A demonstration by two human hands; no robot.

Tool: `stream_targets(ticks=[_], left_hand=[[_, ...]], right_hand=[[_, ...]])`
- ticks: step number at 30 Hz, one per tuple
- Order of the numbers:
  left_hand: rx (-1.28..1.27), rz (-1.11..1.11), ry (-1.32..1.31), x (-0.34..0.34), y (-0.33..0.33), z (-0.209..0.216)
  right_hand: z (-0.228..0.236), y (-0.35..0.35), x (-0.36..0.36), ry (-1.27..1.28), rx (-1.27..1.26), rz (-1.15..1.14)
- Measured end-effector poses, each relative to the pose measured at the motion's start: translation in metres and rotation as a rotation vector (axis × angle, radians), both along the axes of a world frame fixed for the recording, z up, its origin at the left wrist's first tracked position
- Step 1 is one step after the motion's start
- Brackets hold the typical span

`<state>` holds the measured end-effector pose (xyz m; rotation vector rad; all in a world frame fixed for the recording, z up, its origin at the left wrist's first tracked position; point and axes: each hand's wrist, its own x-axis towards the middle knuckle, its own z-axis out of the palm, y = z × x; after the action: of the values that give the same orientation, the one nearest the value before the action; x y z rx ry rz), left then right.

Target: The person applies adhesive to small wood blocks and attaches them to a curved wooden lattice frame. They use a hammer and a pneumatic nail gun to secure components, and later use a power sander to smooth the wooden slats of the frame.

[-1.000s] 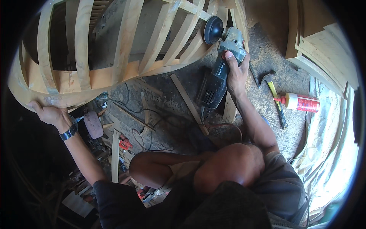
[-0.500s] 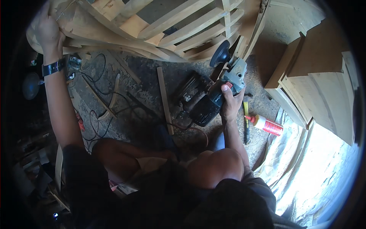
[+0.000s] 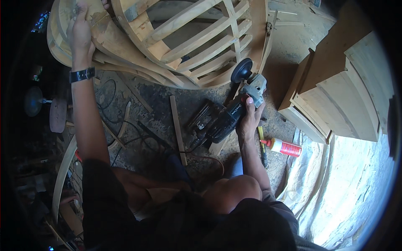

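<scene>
My right hand (image 3: 250,115) is wrapped round the body of a dark angle grinder (image 3: 234,111) with a grey gear head, its thumb near the red switch. The grinder's round black pad (image 3: 241,70) faces up and left, close to the lower edge of a curved slatted wooden frame (image 3: 197,42). With a dark band on its wrist, my left hand (image 3: 81,35) grips the frame's rounded left end, its fingers partly hidden. From the grinder's rear a cord runs left across the floor.
Behind the grinder a dark power tool (image 3: 205,119) lies on the floor. Wooden strips (image 3: 178,129) and cords lie left of it. Right are a hammer (image 3: 262,142), a red-and-white glue bottle (image 3: 284,147), a wooden cabinet piece (image 3: 335,100) and a pale sheet (image 3: 347,180).
The view has shifted, so more of the frame's left end shows. My left hand stays on the frame. The grinder remains in my right hand, sitting slightly lower and further left in the picture.
</scene>
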<state>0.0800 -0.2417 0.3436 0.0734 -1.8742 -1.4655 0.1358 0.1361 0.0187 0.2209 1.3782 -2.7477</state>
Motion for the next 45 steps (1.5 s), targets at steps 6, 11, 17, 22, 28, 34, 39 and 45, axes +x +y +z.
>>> stream_targets(ticks=[6,11,17,22,28,34,39,45], left_hand=[[-0.070,0.044,-0.032,0.007,0.019,-0.002],[-0.065,0.116,-0.025,0.004,0.037,0.000],[-0.081,0.167,-0.048,0.008,0.019,0.001],[-0.088,0.195,-0.046,0.004,0.016,-0.007],[-0.152,0.240,-0.050,0.005,0.007,-0.004],[-0.128,0.307,-0.086,0.011,0.026,0.008],[-0.167,0.317,-0.052,0.006,0.030,-0.004],[-0.247,0.343,-0.025,0.008,0.030,0.004]], right_hand=[[0.062,-0.017,-0.042,0.191,0.078,-0.041],[0.121,-0.020,-0.071,0.366,0.241,-0.021],[0.104,-0.029,-0.065,0.276,0.129,-0.017],[0.051,-0.024,-0.060,0.133,0.107,-0.065],[0.024,-0.026,-0.050,-0.020,0.082,-0.054],[0.044,-0.042,-0.045,0.151,0.018,-0.068],[0.040,-0.040,-0.045,0.157,0.107,-0.037],[0.022,-0.035,-0.050,0.095,0.015,-0.078]])
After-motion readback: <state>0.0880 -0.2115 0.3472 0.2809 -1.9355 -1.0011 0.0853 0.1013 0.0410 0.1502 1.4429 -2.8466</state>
